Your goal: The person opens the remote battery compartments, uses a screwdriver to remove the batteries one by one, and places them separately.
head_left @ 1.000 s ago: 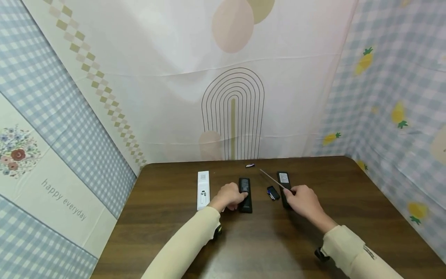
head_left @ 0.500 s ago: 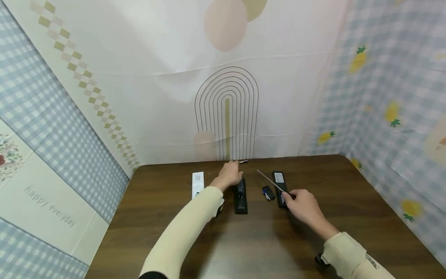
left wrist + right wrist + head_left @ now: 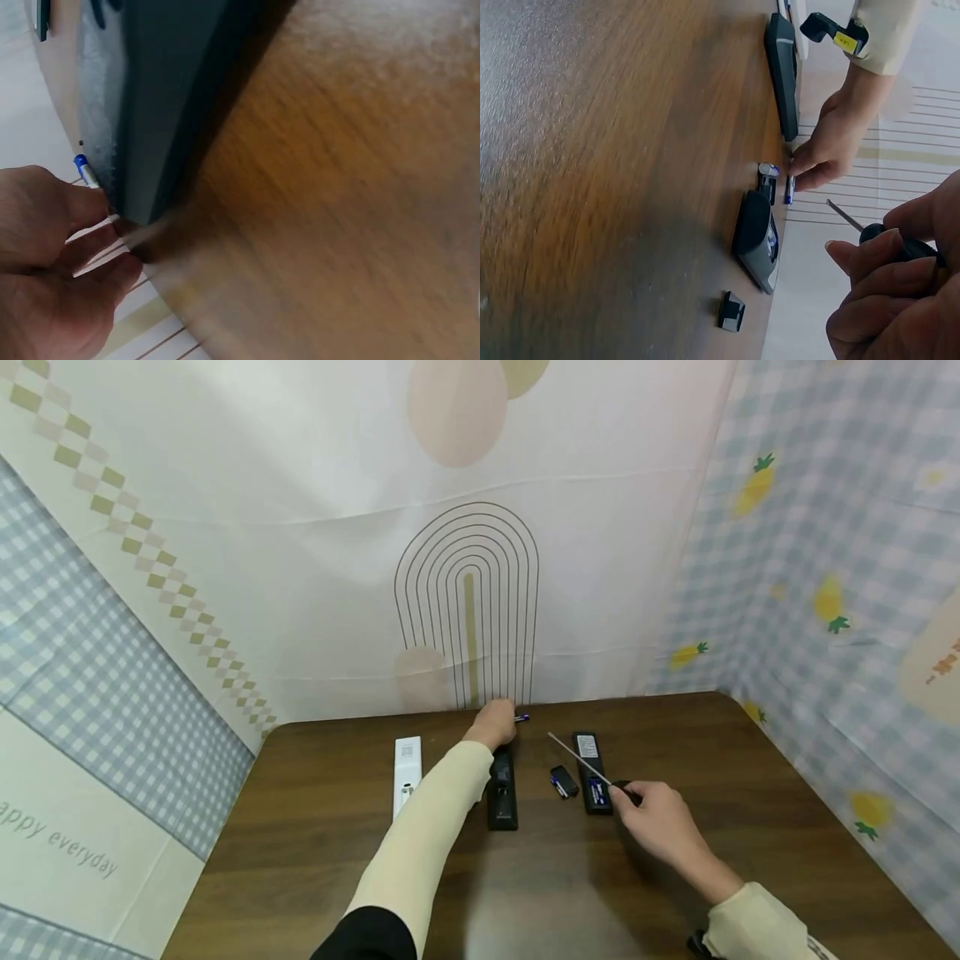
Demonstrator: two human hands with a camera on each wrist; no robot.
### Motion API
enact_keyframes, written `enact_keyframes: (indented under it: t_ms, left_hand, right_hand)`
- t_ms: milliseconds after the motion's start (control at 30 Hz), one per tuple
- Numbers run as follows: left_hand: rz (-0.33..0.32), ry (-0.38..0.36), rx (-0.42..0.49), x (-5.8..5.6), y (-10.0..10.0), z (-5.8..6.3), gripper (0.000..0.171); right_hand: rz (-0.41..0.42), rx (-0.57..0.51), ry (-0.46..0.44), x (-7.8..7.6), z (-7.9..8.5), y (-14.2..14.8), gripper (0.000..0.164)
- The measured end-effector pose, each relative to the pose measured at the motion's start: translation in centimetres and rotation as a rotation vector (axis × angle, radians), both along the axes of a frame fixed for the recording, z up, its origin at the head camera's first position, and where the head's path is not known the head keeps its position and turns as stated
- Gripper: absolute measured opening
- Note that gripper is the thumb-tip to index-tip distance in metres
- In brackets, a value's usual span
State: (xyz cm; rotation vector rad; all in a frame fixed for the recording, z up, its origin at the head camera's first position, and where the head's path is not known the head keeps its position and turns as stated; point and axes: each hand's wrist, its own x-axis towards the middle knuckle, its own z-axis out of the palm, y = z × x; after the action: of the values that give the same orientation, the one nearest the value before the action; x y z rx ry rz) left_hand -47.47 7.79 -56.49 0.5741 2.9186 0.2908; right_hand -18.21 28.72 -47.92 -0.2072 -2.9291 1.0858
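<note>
At the back of the table my left hand (image 3: 493,723) pinches a small battery (image 3: 522,718) with a blue end; the battery (image 3: 87,171) also shows at the fingertips in the left wrist view. Just in front lies the middle black remote (image 3: 502,802), back up, its top partly covered by the hand. My right hand (image 3: 662,823) grips a screwdriver (image 3: 906,249) by its dark handle, the thin metal shaft pointing to the back left. That shaft passes over the right black remote (image 3: 587,750), whose uncovered compartment holds batteries (image 3: 597,791).
Between the black remotes lies a small black piece (image 3: 566,778) with a battery (image 3: 558,787) beside it. A white remote (image 3: 407,764) lies at the left, partly behind the left sleeve. Another small black piece (image 3: 732,311) shows in the right wrist view. Patterned cloth hangs behind the table.
My left hand has moved from the middle black remote to the back of the table and taken hold of the battery there. The right hand keeps the screwdriver; the head view has turned right.
</note>
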Motion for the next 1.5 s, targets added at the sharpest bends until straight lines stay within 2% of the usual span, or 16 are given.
enact_keyframes:
  t_ms: [33, 67, 167, 300, 400, 500, 700, 733, 867, 933, 967, 1033, 1167, 1267, 1367, 1500]
  left_hand:
    - [0.013, -0.004, 0.002, 0.1, 0.1, 0.1, 0.022]
    - [0.017, -0.011, 0.013, -0.4, 0.3, -0.3, 0.021]
    - [0.036, 0.006, 0.018, 0.1, 0.3, 0.3, 0.019]
    - [0.027, 0.061, 0.024, -0.5, 0.3, -0.9, 0.014]
    - [0.014, 0.070, 0.010, -0.2, 0.2, -0.5, 0.012]
    - [-0.009, 0.077, -0.016, 0.8, 0.1, 1.1, 0.010]
    - [-0.063, 0.075, -0.037, 4.7, -0.7, 4.5, 0.022]
    - [-0.077, 0.095, -0.022, 4.7, -0.7, 4.0, 0.028]
    - [-0.107, 0.168, 0.007, 7.2, -0.7, 4.9, 0.032]
    - [-0.108, 0.200, 0.027, 8.9, -0.8, 5.4, 0.034]
    - [-0.103, 0.189, 0.022, 10.7, -0.9, 6.8, 0.032]
    - [-0.101, 0.209, 0.033, 12.7, -1.3, 7.2, 0.034]
    - [-0.138, 0.233, 0.027, 16.4, -2.1, 7.1, 0.039]
    - [-0.177, 0.232, 0.030, 18.4, -2.3, 6.7, 0.043]
    - [-0.188, 0.231, 0.019, 19.7, -2.3, 6.4, 0.044]
    - [-0.181, 0.240, -0.021, 20.2, -2.3, 5.9, 0.040]
  right_hand:
    - [0.002, -0.001, -0.002, 0.1, 0.0, 0.0, 0.036]
    - [0.004, -0.005, -0.003, 0.1, 0.0, -0.1, 0.036]
    - [0.008, -0.009, -0.007, 0.2, 0.0, -0.3, 0.040]
    - [-0.001, -0.015, -0.015, 0.4, 0.0, -0.5, 0.045]
    - [-0.009, -0.022, -0.020, 0.5, 0.1, -0.4, 0.045]
    - [-0.014, -0.023, -0.014, 0.5, 0.3, -0.3, 0.044]
    - [-0.005, -0.018, -0.013, 0.5, 0.2, -0.5, 0.045]
    - [-0.008, -0.015, -0.016, 0.4, 0.2, -0.4, 0.045]
    - [-0.014, 0.021, -0.002, 0.4, -0.2, 0.1, 0.046]
    - [-0.014, 0.049, 0.016, 0.4, -0.4, 0.5, 0.047]
    - [-0.014, 0.062, 0.023, 0.5, -0.4, 0.7, 0.048]
    - [-0.014, 0.082, 0.030, 0.5, -0.5, 1.1, 0.049]
    - [-0.020, 0.088, 0.010, 0.5, -0.6, 1.5, 0.047]
    - [-0.026, 0.099, 0.012, 0.7, -0.6, 1.9, 0.045]
    - [-0.028, 0.107, 0.023, 0.8, -0.5, 2.1, 0.044]
    - [-0.025, 0.108, 0.036, 0.8, -0.4, 1.8, 0.044]
